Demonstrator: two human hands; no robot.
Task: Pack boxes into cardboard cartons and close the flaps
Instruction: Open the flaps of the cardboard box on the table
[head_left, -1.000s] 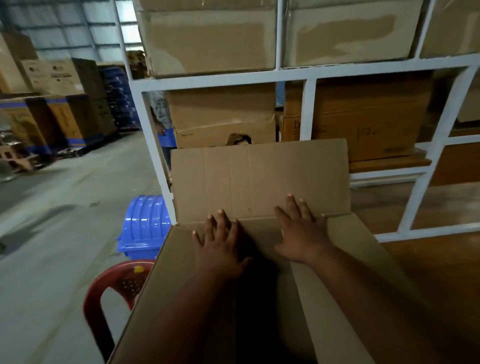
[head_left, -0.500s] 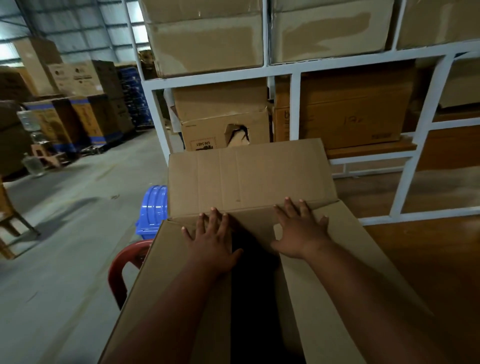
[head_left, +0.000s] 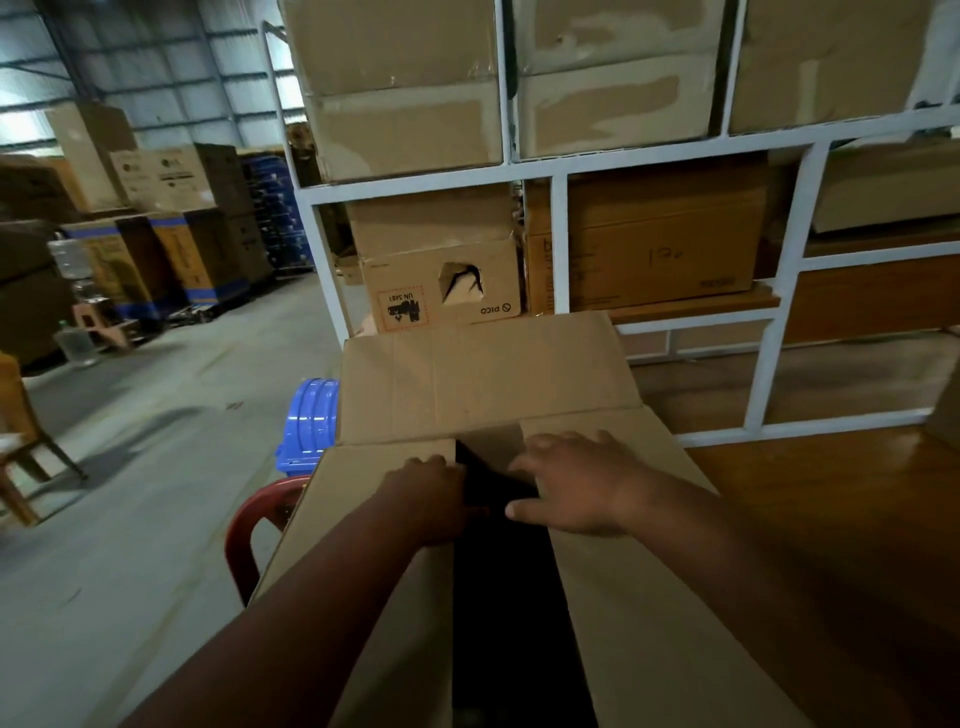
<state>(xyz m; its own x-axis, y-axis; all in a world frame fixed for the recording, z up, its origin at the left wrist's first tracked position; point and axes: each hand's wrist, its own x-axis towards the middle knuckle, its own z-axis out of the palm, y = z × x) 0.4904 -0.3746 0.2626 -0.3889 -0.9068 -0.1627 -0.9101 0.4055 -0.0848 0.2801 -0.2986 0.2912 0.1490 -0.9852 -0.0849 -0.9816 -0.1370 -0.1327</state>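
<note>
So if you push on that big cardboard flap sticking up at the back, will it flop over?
Probably. The back flap stands on a folded crease, so it should hinge down with a light push. It looks flat and stiff, so it would likely swing as one sheet rather than droop. It is thin cardboard, so probably light.

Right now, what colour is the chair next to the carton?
Red chair, seen in the head view.

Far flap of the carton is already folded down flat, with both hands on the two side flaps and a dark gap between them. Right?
Not quite. In the head view the far flap stands upright, not folded. The left hand and right hand are on the side flaps, gap between.
</note>
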